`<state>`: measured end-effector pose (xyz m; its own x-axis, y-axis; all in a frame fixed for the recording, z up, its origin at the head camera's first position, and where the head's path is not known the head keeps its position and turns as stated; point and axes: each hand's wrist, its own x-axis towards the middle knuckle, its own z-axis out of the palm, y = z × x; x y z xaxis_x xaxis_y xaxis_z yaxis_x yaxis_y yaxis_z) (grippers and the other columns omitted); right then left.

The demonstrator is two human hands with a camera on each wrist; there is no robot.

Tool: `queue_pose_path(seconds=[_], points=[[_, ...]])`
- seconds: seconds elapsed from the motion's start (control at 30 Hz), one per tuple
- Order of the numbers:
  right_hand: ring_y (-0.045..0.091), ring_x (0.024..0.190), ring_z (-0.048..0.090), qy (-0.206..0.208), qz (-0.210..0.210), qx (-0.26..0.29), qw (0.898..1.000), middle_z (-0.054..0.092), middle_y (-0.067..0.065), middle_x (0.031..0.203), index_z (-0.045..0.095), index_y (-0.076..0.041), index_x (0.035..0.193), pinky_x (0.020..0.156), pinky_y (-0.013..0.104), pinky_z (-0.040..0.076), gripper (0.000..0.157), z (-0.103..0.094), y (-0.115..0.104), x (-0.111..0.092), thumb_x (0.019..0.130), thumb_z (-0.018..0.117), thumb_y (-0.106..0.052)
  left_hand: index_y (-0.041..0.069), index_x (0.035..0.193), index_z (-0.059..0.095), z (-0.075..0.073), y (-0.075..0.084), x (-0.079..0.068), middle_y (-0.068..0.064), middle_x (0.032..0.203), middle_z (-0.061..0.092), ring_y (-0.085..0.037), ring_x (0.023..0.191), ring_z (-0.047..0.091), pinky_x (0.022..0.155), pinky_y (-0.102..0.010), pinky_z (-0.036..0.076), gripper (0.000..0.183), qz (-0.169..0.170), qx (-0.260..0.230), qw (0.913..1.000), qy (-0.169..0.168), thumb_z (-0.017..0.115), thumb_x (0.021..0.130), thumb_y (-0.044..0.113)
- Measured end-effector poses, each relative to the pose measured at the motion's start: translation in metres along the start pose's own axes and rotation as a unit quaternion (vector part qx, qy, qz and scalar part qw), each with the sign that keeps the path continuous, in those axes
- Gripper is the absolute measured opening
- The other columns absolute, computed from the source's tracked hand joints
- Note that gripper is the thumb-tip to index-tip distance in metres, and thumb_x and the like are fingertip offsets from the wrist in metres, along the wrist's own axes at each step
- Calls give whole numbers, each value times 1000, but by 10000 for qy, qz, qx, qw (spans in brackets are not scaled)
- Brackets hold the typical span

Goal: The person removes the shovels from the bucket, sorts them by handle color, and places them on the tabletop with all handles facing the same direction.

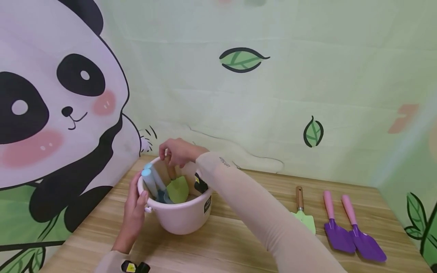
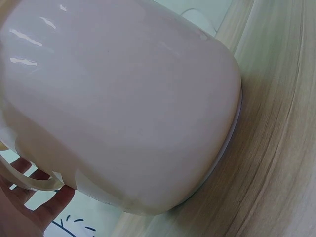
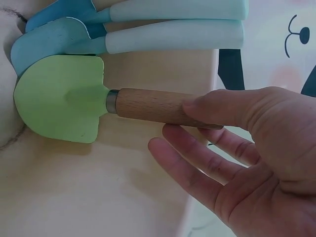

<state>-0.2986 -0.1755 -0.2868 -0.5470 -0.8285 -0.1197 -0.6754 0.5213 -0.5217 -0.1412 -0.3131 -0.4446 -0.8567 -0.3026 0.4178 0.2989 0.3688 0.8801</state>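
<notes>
A pale pink bucket [image 1: 179, 220] stands on the wooden table, and my left hand [image 1: 134, 208] grips its left side at the rim, thumb in front. In the left wrist view, those fingers [image 2: 55, 203] lie by the bucket's handle [image 2: 29, 181]. My right hand [image 1: 180, 151] reaches over the bucket's far edge. Between thumb and fingers it pinches the wooden handle of a light green hand trowel [image 3: 148, 104], whose blade [image 1: 178, 189] is down inside the bucket. Two blue trowels with pale blue handles [image 3: 175, 37] lean in the bucket beside it, blades low.
Right of the bucket, another green trowel with a wooden handle [image 1: 299, 197] lies on the table [image 1: 239, 235], partly hidden by my right sleeve. Two purple trowels [image 1: 339, 237] [image 1: 368, 244] with pink handles lie farther right. A panda-printed cloth [image 1: 191, 94] hangs behind.
</notes>
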Motion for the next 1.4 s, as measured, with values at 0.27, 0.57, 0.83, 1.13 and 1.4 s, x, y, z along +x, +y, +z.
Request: queue_pose_path(seconds=[0.27, 0.57, 0.83, 1.13, 1.4], points=[[20, 96, 59, 16, -85, -40, 10000, 63, 7, 106, 65, -7, 117, 74, 31, 61, 25, -5, 3, -3, 94, 69, 2, 28, 163, 23, 2, 0, 2, -3, 160, 32, -25, 139, 37, 113, -47, 34, 57, 7, -14, 10000, 0, 38, 108, 26], [20, 90, 60, 187, -387, -158, 9990, 64, 9, 102, 65, -3, 114, 69, 30, 60, 27, -17, 10, -12, 89, 76, 0, 26, 162, 26, 3, -2, 0, -4, 160, 34, -26, 140, 39, 106, -18, 35, 56, 97, -39, 9999, 83, 40, 108, 24], [20, 82, 61, 368, -541, -357, 9972, 63, 7, 107, 65, -5, 111, 64, 25, 56, 23, -29, 13, -23, 91, 74, -1, 20, 161, 30, 5, -3, -4, -9, 158, 38, -13, 134, 41, 102, -11, 35, 56, 294, -128, 9993, 182, 41, 106, 18], [22, 92, 64, 740, -857, -523, 9922, 65, 9, 108, 65, -9, 108, 77, 26, 54, 22, -49, 10, -45, 89, 76, -3, 22, 161, 30, 6, -3, -1, -5, 159, 37, -11, 135, 40, 104, -12, 34, 55, 270, -128, 9994, 181, 40, 107, 19], [23, 93, 68, 1105, -1053, -63, 9883, 65, 8, 108, 64, -11, 109, 80, 27, 56, 20, -71, 5, -73, 92, 73, -5, 19, 161, 31, 6, 0, 0, -8, 156, 39, -8, 131, 42, 102, -10, 36, 56, 409, -219, 9986, 241, 41, 106, 17]])
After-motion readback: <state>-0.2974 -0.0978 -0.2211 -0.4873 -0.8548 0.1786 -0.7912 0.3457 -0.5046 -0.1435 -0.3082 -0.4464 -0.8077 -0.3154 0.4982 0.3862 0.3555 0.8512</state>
